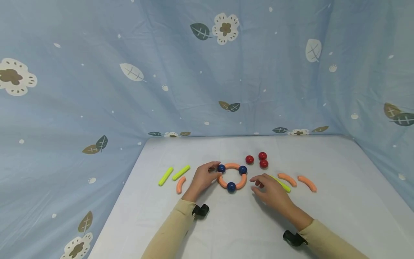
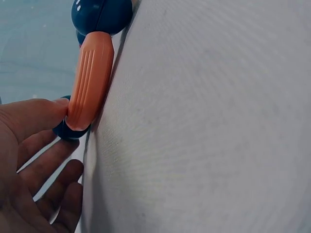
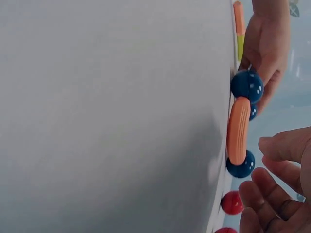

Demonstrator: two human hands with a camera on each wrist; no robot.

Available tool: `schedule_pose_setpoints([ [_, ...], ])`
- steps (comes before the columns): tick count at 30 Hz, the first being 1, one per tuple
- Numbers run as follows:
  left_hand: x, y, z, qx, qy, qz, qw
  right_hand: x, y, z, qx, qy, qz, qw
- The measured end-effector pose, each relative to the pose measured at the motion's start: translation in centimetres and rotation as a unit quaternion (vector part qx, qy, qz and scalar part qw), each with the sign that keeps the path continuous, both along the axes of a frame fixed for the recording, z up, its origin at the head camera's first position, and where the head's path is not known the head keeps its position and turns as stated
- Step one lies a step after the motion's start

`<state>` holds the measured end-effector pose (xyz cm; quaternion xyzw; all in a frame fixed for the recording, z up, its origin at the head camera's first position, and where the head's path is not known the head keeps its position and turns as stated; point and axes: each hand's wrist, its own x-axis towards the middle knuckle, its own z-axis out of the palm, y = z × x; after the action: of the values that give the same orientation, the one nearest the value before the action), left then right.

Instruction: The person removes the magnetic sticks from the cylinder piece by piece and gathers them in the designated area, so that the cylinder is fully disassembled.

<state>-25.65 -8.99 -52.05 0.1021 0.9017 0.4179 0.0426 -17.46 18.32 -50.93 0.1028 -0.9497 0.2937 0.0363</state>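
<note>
A person in beige sleeves works at a pale tabletop point(image 1: 245, 230) backed by blue, leaf-patterned cloth point(image 1: 207, 72). Just below the middle of the frame lies a small ring point(image 1: 231, 166), made of three orange curved rods point(image 1: 242, 181) alternating with three dark blue balls point(image 1: 231, 187). It lies flat on the tabletop and looks closed all round, though a thumb partly covers the join at its left side.

The left hand point(image 1: 203, 178) pinches the ring at its upper-left ball, the thumb against the end of the neighbouring rod. The right hand point(image 1: 271, 190) is relaxed and holds nothing, its fingers loosely bent just beside the ring's right edge, apart from it.

I would judge the ring itself finished, or very nearly so: every ball in it appears to meet a rod on either side. The rest is not yet joined to anything. Three red balls point(image 1: 249, 159) sit near the ring, up and to its right. Left of the left hand lie two yellow-green sticks point(image 1: 181, 173) and a loose orange rod point(image 1: 180, 185). Towards the right of the frame, a third stick point(image 1: 282, 184) is partly hidden behind the right hand, with two more orange rods point(image 1: 287, 179) beyond it.
</note>
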Motion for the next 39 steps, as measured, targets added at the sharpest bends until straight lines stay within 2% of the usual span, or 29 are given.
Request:
schedule_pose_setpoints([
  [6, 0.3, -0.2, 0.0, -0.002, -0.012, 0.005, 0.9999, -0.1, -1.6, -0.3, -0.008, 0.003, 0.015, 0.9999],
  [11, 0.7, -0.3, 0.3, -0.012, -0.018, 0.001, 0.9998, -0.1, -2.7, -0.3, -0.024, 0.026, 0.040, 0.9986],
  [14, 0.8, -0.5, 0.4, -0.028, -0.020, -0.014, 0.9993, -0.3, -3.2, -0.2, -0.026, 0.025, 0.054, 0.9979],
  [20, 1.1, -1.0, 0.4, -0.054, -0.020, -0.072, 0.9957, -0.7, -3.9, 0.0, -0.034, 0.017, 0.084, 0.9957],
  [23, 1.2, -1.2, 0.4, -0.060, -0.020, -0.084, 0.9945, -1.0, -4.3, 0.0, -0.037, 0.014, 0.101, 0.9941],
  [29, 1.3, -1.1, 0.4, -0.063, -0.008, -0.094, 0.9936, -1.6, -5.1, -0.3, -0.011, 0.012, 0.124, 0.9922],
  [39, 1.2, -0.9, 0.3, -0.069, -0.007, -0.086, 0.9938, -1.7, -5.4, -0.3, 0.009, -0.001, 0.122, 0.9925],
])
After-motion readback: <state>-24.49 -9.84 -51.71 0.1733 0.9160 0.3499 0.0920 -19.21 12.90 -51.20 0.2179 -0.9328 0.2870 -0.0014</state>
